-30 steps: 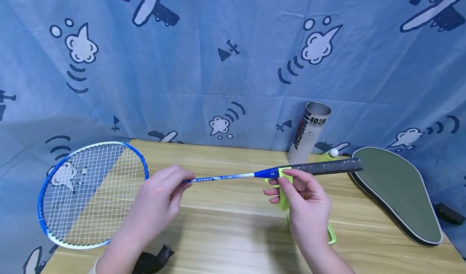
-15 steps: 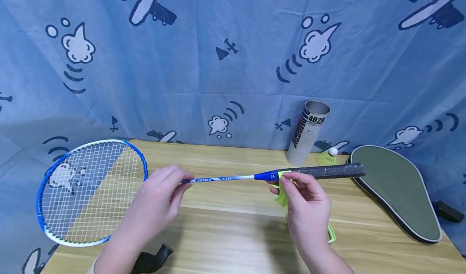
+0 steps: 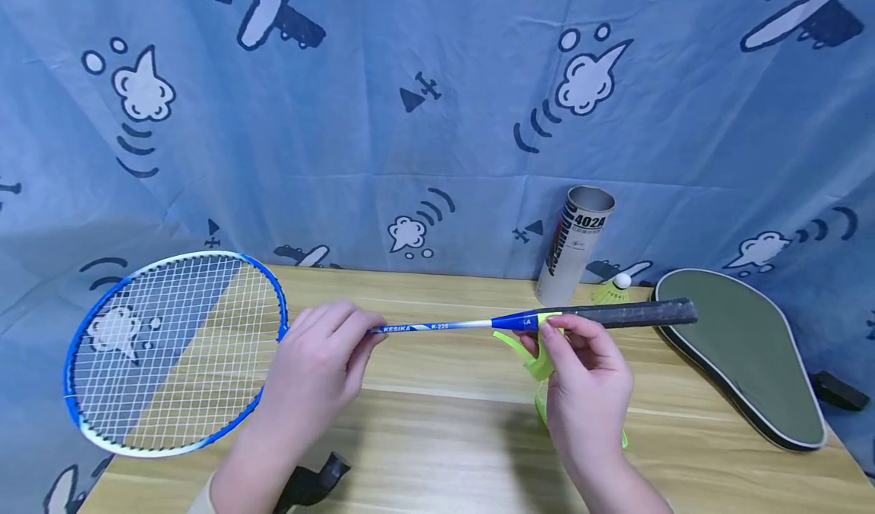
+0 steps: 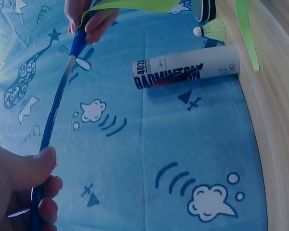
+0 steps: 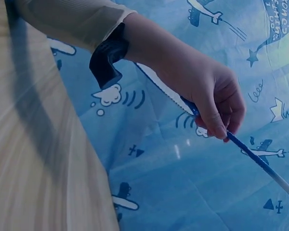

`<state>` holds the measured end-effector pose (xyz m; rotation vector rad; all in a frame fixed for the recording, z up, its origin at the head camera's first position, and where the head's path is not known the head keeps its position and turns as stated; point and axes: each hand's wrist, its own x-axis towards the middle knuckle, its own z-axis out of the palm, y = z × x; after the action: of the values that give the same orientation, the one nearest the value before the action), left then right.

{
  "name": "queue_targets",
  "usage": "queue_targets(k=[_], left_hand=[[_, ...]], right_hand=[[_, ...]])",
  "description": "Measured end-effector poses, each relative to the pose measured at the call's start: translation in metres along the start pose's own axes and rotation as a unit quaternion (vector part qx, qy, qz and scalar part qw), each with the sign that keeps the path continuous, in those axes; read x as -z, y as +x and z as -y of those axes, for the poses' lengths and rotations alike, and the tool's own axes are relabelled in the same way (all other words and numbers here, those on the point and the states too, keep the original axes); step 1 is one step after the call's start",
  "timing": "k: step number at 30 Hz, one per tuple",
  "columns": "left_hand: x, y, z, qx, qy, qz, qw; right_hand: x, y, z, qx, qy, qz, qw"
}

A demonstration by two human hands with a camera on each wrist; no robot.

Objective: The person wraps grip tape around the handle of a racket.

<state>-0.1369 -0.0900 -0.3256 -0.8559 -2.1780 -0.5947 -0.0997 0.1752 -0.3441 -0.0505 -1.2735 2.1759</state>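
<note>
A blue and white badminton racket [image 3: 513, 322] is held level above the table, its strung head at the left and its black handle [image 3: 636, 314] at the right. My left hand [image 3: 321, 358] grips the shaft just below the head; the left wrist view shows the thumb [image 4: 47, 161] and fingers around it. With thumb and fingertips, my right hand [image 3: 588, 377] pinches a yellow-green grip tape [image 3: 541, 366] against the upper end of the handle, beside the blue cone. The tape's loose length hangs below, partly hidden behind the right hand.
A white shuttlecock tube [image 3: 574, 248] stands open-topped at the back of the wooden table [image 3: 437, 453]. Beside it sits a yellow shuttlecock [image 3: 613, 290]. A dark green paddle-shaped case [image 3: 745, 354] lies at the right. Behind hangs a blue patterned curtain [image 3: 328, 119].
Both hands and the racket have shifted slightly right. A strip of the tape now sticks out to the left beneath the blue cone. Both holds look the same.
</note>
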Motion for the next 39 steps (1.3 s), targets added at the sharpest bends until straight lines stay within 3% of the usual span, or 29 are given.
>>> queue_targets(k=[14, 19, 26, 34, 39], left_hand=[[-0.014, 0.024, -0.016, -0.033, 0.012, 0.02, 0.9992], [-0.024, 0.031, -0.025, -0.056, 0.012, 0.047, 0.9972], [-0.029, 0.041, -0.035, -0.068, 0.029, 0.055, 0.9957], [-0.04, 0.056, -0.054, -0.114, 0.03, 0.052, 0.9916], [-0.048, 0.06, -0.059, -0.134, 0.008, 0.069, 0.9885]], right_hand=[[0.002, 0.003, 0.004, -0.022, 0.029, -0.019, 0.999], [0.001, 0.001, 0.002, -0.045, 0.004, -0.036, 0.998], [0.002, 0.002, 0.001, -0.065, -0.023, -0.045, 0.997], [0.002, 0.003, 0.002, -0.054, 0.008, -0.035, 0.998], [0.0, 0.004, -0.001, -0.051, 0.007, -0.04, 0.998]])
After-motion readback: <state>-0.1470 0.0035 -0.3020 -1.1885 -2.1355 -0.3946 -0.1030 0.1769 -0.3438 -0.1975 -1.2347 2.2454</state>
